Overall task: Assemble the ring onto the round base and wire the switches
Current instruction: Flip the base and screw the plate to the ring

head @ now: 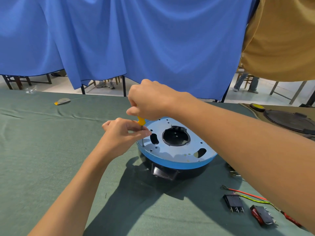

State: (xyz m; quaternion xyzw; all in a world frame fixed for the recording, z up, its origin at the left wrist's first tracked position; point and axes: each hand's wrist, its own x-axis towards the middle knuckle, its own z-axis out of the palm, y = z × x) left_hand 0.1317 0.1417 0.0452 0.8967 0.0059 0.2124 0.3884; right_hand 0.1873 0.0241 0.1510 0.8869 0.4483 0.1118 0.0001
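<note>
Left hand [122, 132]: fingertips pinch the screwdriver [141, 121] shaft, steadying it.
Right hand [150, 100]: fingers curled round the yellow handle from above.
Ring [170, 151]: seated on the round base [190, 172]; screwdriver tip at its nine o'clock edge, probably fastening.
To do: switches [233, 202] loose at four o'clock, seemingly unwired.
Hidden: the screw; wires [247, 193] run under the right arm.

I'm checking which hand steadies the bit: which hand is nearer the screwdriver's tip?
Left. The left hand pinches the shaft just above the screwdriver tip; the right hand grips the yellow handle higher up.
</note>
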